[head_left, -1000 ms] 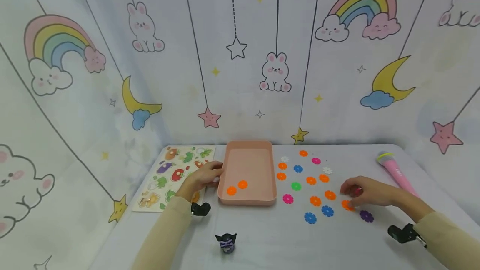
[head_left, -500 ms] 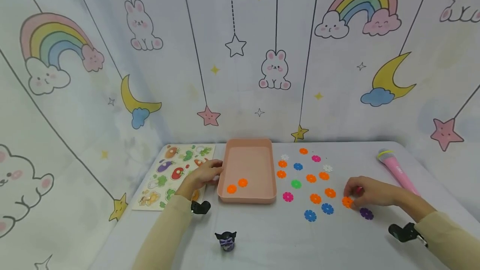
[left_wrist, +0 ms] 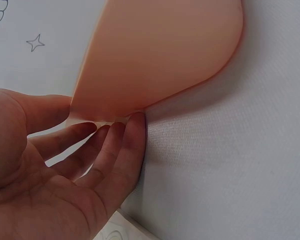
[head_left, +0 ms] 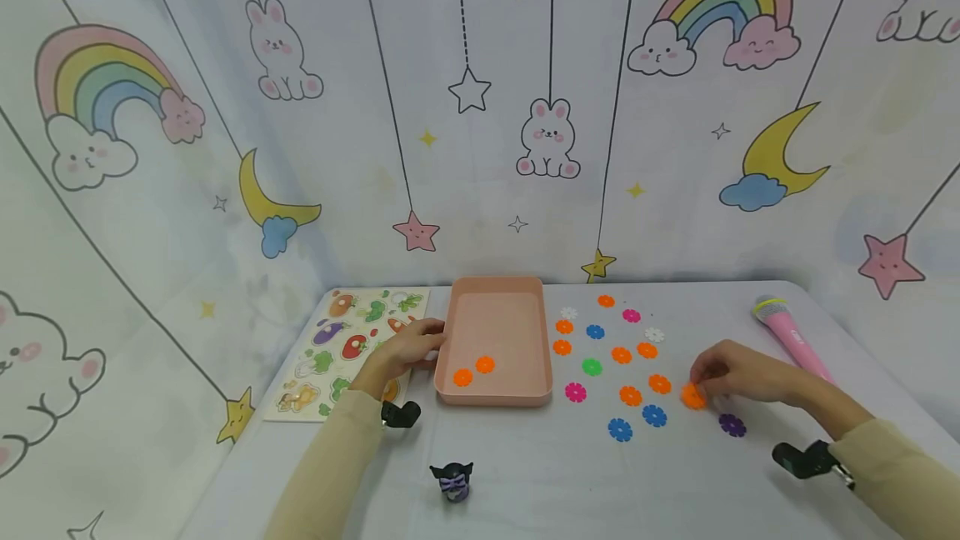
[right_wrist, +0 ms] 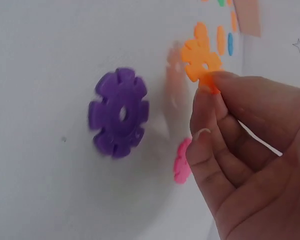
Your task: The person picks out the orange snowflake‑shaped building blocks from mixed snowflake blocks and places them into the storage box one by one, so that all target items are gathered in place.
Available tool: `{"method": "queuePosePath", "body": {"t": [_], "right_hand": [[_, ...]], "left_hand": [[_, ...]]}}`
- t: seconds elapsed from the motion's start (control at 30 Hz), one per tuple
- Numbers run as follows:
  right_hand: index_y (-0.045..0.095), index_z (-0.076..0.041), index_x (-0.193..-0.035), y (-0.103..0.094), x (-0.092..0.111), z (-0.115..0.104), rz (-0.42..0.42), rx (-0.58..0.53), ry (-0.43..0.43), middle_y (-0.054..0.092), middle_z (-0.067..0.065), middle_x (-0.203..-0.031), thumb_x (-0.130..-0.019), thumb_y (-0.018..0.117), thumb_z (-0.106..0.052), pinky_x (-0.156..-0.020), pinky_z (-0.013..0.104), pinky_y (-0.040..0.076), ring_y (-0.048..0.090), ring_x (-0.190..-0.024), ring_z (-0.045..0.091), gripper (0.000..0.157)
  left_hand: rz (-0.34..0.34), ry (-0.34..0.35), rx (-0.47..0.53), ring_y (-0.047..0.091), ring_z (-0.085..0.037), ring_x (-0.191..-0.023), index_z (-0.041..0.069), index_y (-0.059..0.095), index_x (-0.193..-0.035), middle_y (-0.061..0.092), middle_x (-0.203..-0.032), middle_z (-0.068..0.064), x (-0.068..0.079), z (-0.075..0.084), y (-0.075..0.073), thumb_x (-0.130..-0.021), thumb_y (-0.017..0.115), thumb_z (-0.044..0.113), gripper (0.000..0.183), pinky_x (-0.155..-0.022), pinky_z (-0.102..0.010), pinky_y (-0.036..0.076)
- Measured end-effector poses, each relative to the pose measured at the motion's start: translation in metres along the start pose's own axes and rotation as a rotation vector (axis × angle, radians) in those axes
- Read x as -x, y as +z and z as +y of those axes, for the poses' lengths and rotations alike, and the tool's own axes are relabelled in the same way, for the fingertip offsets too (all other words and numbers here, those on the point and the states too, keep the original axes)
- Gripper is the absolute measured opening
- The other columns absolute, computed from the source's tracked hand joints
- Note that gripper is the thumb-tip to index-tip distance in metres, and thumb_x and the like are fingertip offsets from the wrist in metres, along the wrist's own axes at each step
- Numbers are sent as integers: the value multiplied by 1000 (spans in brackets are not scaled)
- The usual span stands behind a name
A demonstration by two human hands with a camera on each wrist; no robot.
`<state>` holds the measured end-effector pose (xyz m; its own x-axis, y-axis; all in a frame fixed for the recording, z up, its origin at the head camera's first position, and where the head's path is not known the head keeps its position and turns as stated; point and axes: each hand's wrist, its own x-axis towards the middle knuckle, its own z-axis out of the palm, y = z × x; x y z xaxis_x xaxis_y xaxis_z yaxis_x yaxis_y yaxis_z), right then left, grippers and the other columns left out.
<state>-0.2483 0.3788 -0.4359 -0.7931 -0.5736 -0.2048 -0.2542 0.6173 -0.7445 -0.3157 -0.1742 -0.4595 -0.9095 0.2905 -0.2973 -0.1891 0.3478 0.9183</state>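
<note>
Over on the person's right, the right hand (head_left: 738, 372) has its thumb and forefinger pinched on an orange flower disc (right_wrist: 201, 59), tilted up on edge above the near right part of the scatter; I can't tell whether its lower rim touches the worktop (head_left: 540, 473). Just beside it, nearer the person, a purple flower disc (head_left: 732, 425) lies flat, and the right wrist view also shows a pink flower disc (right_wrist: 182, 162) partly hidden behind the fingers.

The left hand (head_left: 405, 348) grips the left side of a peach tray (head_left: 493, 399), the thumb against its side wall and the fingers at its lower edge. Two orange discs (head_left: 485, 365) lie in the tray, near each other toward the person's end.

Between the tray and the right hand, loose flower discs spread over the white cloth: seven more orange, three blue ones (head_left: 654, 416), two white, two pink and one green disc (head_left: 592, 367).

A pink toy microphone (head_left: 795, 344) lies behind the right hand. Left of the tray there's a board of vegetable pictures (head_left: 322, 362), partly under the left arm. A small black-and-purple figurine (head_left: 453, 483) stands upright nearer the person, well apart from the discs. Behind everything hangs a backdrop (head_left: 480, 182) with rabbits, stars, moons and rainbows.
</note>
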Motion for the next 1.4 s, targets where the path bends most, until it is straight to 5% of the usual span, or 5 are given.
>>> {"method": "queuePosePath", "body": {"t": [0.73, 1.1, 1.4], "right_hand": [[67, 6, -120, 15, -43, -51, 272, -89, 103, 73, 14, -103, -99, 68, -18, -81, 35, 60, 68, -92, 34, 32], [70, 0, -113, 37, -88, -72, 309, -118, 114, 73, 9, -100, -98, 69, -18, -89, 44, 58, 68, -91, 29, 24], [72, 0, -111, 55, -116, -102, 259, -165, 67, 74, 14, -102, -98, 69, -17, -89, 49, 58, 68, -93, 33, 22]], "left_hand": [[-8, -3, 2, 58, -30, -125, -2, 43, -151, 53, -145, -19, -1, -2, -1, -108, 49, 18, 48, -99, -46, 55], [-11, -8, 9, 58, -30, -125, 0, 43, -152, 54, -145, -18, -3, -2, -1, -108, 50, 18, 48, -101, -46, 54], [-12, -11, 8, 57, -31, -126, -1, 43, -151, 52, -146, -19, -2, -2, -2, -108, 51, 19, 48, -102, -47, 53]]}}
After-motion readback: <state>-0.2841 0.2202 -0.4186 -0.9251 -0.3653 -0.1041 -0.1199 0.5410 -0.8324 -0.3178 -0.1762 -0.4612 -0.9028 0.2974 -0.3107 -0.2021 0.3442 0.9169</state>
